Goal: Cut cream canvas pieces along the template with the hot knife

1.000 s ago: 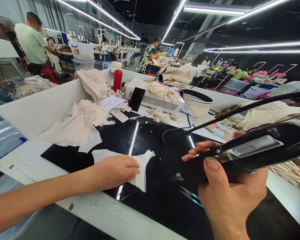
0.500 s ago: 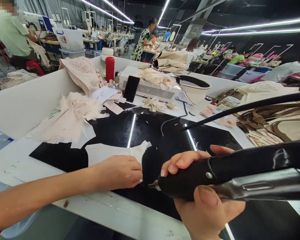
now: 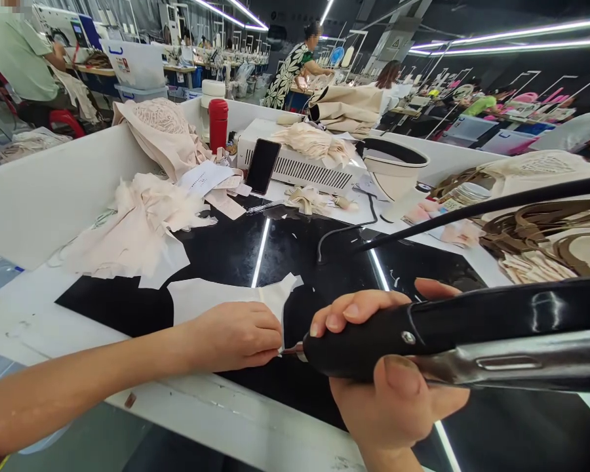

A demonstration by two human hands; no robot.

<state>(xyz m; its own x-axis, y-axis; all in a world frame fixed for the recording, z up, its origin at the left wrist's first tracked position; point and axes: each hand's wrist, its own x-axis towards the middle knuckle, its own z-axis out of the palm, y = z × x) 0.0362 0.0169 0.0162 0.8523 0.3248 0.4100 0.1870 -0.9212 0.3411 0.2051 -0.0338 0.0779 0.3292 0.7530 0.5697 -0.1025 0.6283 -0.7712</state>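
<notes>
My left hand [image 3: 240,337] is closed at the right edge of a white fabric piece [image 3: 216,295], pinching it between thumb and fingers. This piece lies on a black work surface [image 3: 226,246]. Wrapped in my right hand [image 3: 398,413] is a black handheld tool [image 3: 476,318] with a silver metal lever along its side. The tool's thin metal tip [image 3: 295,351] points left, right at the fabric edge by my left fingertips. My left fingers partly hide the fabric, so I cannot tell exactly what the tip touches.
Pale fabric pieces [image 3: 128,229] are heaped at the left. Behind stand a phone [image 3: 262,167], a white vented box [image 3: 299,167] and a red bottle [image 3: 218,126]. A black cable [image 3: 472,210] crosses the right side, near brown-edged pieces [image 3: 531,226].
The tool in my right hand has moved slightly left, bringing its tip from a small gap to the fabric edge. My left hand keeps its pinch, and the view has shifted slightly.
</notes>
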